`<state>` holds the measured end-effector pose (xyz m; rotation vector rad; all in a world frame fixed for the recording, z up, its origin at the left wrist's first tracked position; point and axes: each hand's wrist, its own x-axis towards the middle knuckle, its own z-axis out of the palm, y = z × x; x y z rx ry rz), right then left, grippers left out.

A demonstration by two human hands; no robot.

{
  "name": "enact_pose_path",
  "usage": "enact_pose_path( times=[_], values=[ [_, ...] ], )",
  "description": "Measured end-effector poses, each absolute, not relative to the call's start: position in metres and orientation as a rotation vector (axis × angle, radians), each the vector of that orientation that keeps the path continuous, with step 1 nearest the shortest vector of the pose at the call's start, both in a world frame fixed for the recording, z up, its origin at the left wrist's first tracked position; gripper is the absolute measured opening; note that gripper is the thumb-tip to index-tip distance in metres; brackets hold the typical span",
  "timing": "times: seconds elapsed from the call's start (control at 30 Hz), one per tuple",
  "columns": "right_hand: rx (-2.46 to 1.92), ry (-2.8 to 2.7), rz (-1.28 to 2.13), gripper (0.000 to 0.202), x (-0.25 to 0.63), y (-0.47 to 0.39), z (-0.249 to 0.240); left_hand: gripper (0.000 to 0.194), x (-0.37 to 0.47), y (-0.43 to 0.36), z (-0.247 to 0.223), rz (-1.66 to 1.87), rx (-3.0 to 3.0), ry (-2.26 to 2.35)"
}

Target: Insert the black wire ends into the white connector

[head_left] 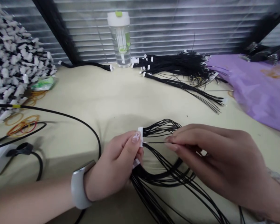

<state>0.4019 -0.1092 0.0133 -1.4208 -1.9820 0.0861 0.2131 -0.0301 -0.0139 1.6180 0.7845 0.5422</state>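
My left hand (118, 165) pinches a white connector (140, 137) upright between thumb and fingers. Black wires (163, 127) loop out of its upper part, and more black wires (163, 161) run from its lower end down to the right. My right hand (219, 161) is closed, with thumb and forefinger on a single thin black wire (155, 142). That wire's metal tip is at the connector's right face; whether it is inside a hole is too small to tell. A second white connector piece (135, 163) shows just under my left fingers.
A big heap of white-ended cables (11, 59) stands at left, near rubber bands (23, 126) and a black cord (72, 116). Behind are a water bottle (121, 40) and black wire bundles (172, 63). Purple cloth (256, 90) lies at right. A white box (0, 161) sits lower left.
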Motion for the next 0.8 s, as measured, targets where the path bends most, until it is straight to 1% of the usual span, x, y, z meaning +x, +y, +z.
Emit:
enact_pose_path(
  times=[0.43, 0.7, 0.8],
  values=[
    [-1.398, -1.987, 0.056, 0.009, 0.4029, -0.1103, 0.0142, 0.044, 0.2133, -0.0285, -0.0156, 0.524, 1.610, 0.718],
    [-1.382, -2.094, -0.130, 0.009, 0.4027, -0.1093, 0.0103, 0.043, 0.2129, -0.0287, -0.0137, 0.529, 1.610, 0.675],
    [-1.373, -2.142, -0.205, 0.016, 0.4038, -0.1107, 0.0094, 0.043, 0.2131, -0.0297, -0.0133, 0.523, 1.579, 0.685]
  ],
)
